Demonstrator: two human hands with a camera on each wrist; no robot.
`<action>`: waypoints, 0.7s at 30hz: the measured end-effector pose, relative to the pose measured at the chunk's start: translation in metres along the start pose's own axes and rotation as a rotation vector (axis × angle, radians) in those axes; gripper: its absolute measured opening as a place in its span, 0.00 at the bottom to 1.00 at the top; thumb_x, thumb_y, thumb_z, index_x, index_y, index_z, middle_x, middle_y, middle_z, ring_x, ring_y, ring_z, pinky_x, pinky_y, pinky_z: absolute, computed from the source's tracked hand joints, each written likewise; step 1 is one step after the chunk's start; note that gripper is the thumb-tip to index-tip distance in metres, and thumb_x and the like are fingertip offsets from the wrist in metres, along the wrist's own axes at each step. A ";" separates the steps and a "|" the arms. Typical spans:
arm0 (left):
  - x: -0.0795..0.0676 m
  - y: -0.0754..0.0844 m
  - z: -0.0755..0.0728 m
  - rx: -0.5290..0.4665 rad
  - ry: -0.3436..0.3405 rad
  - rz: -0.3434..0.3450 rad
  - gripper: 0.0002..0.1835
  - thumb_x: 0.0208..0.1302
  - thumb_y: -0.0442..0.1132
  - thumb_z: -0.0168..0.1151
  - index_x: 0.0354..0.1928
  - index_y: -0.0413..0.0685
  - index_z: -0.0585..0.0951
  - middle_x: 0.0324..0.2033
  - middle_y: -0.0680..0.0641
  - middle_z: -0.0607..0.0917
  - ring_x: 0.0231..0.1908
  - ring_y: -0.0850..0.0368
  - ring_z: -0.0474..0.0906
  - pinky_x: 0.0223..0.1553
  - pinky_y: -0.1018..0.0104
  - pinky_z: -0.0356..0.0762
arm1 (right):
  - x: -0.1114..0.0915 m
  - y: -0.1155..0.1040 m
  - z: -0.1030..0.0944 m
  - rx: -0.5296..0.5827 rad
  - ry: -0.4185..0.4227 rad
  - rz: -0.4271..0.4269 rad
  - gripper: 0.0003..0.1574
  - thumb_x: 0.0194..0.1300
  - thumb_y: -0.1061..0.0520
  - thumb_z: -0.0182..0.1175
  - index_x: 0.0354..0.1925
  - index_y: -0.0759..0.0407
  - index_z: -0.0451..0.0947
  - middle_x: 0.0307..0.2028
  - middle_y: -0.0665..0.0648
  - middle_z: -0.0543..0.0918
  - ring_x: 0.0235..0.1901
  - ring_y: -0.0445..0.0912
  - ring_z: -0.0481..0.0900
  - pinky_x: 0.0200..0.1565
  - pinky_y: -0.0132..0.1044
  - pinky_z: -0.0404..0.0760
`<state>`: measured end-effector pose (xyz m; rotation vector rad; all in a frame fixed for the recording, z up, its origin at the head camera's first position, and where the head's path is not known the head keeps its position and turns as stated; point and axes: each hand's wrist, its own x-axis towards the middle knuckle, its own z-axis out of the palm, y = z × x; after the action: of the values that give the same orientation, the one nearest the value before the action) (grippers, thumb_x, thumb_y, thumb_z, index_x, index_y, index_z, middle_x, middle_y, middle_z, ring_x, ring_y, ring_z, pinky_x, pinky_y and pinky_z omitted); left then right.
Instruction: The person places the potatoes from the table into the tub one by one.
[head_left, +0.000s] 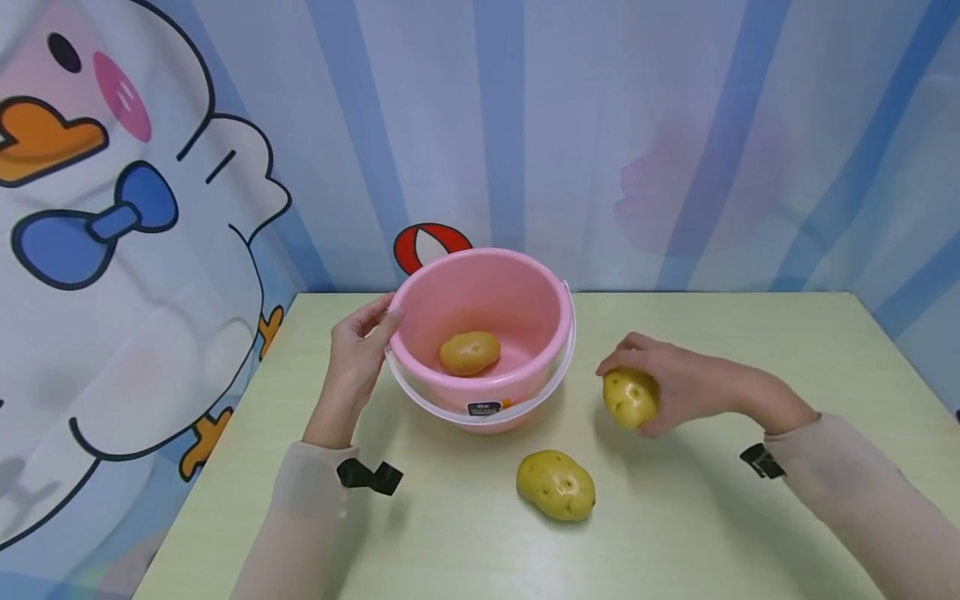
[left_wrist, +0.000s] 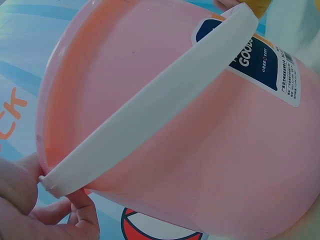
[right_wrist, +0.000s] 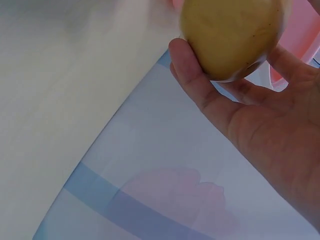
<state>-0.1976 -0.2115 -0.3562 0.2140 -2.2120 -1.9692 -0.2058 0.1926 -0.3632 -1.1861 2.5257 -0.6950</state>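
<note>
A pink bucket with a white handle stands on the table, one potato lying inside it. My left hand grips the bucket's rim at its left side, thumb over the edge; in the left wrist view the fingers curl at the rim by the handle's end. To the right of the bucket, my right hand holds a second potato between thumb and fingers, also seen as a yellow potato in the right wrist view. A third potato rests on the table in front of the bucket.
The pale table ends at a back edge against a blue striped cloth. A large printed duck covers the cloth at the left. Black straps sit on both sleeves.
</note>
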 end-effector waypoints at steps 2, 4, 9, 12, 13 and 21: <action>-0.001 0.001 0.000 0.001 -0.002 -0.003 0.25 0.72 0.44 0.61 0.68 0.46 0.75 0.57 0.43 0.77 0.50 0.52 0.77 0.48 0.71 0.81 | 0.000 -0.001 -0.002 -0.009 0.002 -0.003 0.40 0.45 0.57 0.76 0.59 0.53 0.75 0.51 0.53 0.71 0.46 0.46 0.73 0.45 0.42 0.80; -0.001 0.001 0.000 0.001 -0.004 -0.004 0.25 0.72 0.44 0.61 0.68 0.46 0.75 0.57 0.43 0.76 0.50 0.52 0.77 0.48 0.71 0.81 | 0.000 -0.002 -0.004 -0.011 0.004 -0.010 0.40 0.45 0.57 0.76 0.59 0.53 0.75 0.51 0.53 0.71 0.45 0.46 0.73 0.44 0.42 0.80; -0.002 0.001 0.000 0.005 -0.010 -0.008 0.25 0.72 0.45 0.60 0.68 0.46 0.75 0.58 0.42 0.76 0.51 0.52 0.76 0.48 0.73 0.80 | 0.001 -0.005 -0.009 -0.028 0.017 -0.028 0.40 0.44 0.57 0.76 0.58 0.52 0.75 0.50 0.53 0.71 0.44 0.45 0.73 0.44 0.42 0.80; -0.002 0.000 0.000 0.006 -0.008 -0.008 0.25 0.72 0.45 0.60 0.68 0.46 0.75 0.58 0.42 0.76 0.51 0.52 0.76 0.48 0.73 0.80 | 0.001 -0.008 -0.012 -0.028 0.019 -0.024 0.40 0.44 0.58 0.76 0.58 0.52 0.76 0.50 0.52 0.71 0.45 0.45 0.74 0.44 0.42 0.80; -0.001 0.000 0.000 0.005 -0.007 -0.007 0.25 0.72 0.45 0.60 0.68 0.46 0.75 0.58 0.42 0.76 0.51 0.52 0.76 0.48 0.73 0.80 | 0.000 -0.010 -0.013 -0.027 0.018 -0.020 0.40 0.44 0.58 0.76 0.58 0.52 0.76 0.50 0.52 0.71 0.45 0.45 0.74 0.44 0.42 0.80; 0.000 0.000 0.001 0.008 -0.002 -0.001 0.25 0.72 0.45 0.60 0.67 0.46 0.75 0.58 0.42 0.76 0.51 0.53 0.76 0.49 0.72 0.80 | 0.000 -0.014 -0.026 -0.047 0.028 -0.046 0.40 0.44 0.58 0.76 0.58 0.52 0.76 0.50 0.52 0.72 0.45 0.46 0.73 0.43 0.42 0.81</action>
<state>-0.1981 -0.2109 -0.3565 0.2135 -2.2215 -1.9627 -0.2078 0.1929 -0.3342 -1.2621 2.5590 -0.6710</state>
